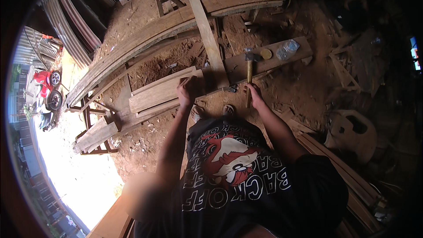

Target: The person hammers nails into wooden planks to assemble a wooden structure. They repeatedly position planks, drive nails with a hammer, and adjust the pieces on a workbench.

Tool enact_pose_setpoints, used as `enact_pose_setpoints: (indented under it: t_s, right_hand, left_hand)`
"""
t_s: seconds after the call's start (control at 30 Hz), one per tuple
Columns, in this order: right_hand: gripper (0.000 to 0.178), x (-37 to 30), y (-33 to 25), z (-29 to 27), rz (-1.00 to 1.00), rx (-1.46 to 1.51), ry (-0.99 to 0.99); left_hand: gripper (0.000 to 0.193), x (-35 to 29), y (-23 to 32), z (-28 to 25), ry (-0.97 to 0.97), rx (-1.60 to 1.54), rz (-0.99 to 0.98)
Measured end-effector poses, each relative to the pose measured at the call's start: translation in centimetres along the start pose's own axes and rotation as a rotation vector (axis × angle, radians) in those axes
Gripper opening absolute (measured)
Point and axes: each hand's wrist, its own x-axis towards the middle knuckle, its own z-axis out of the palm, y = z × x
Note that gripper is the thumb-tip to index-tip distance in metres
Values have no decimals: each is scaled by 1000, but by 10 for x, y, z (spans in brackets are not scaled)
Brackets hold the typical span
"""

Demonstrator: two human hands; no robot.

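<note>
My right hand [254,96] is wrapped round the lower handle of a hammer [250,71]. The hammer's dark head points away from me, over a long wooden bench plank. My left hand [188,91] is closed at the right end of a pale wooden board [158,95], and whatever its fingers may pinch is too small to make out. That board lies on other boards on the bench plank [240,65]. Just right of my left hand, a narrow light plank [208,37] crosses from the bench to a long beam behind.
Right of the hammer head sit a round yellowish tin or roll [266,53] and clear plastic [287,50]. Beyond the bench runs a long thick beam [176,20]. A pale plastic chair [351,135] and stacked planks [339,167] stand at right. Red motorcycle [46,83] far left.
</note>
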Motion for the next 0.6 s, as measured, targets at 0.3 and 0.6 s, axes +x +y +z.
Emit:
enact_pose_setpoints:
  t_s: [0.3, 0.6]
  right_hand:
    - [31, 17, 25, -6, -26, -289, 68]
    - [34, 20, 41, -8, -34, -294, 83]
  left_hand:
    - [32, 3, 5, -7, -98, -39, -49]
    - [28, 6, 11, -12, -53, -54, 18]
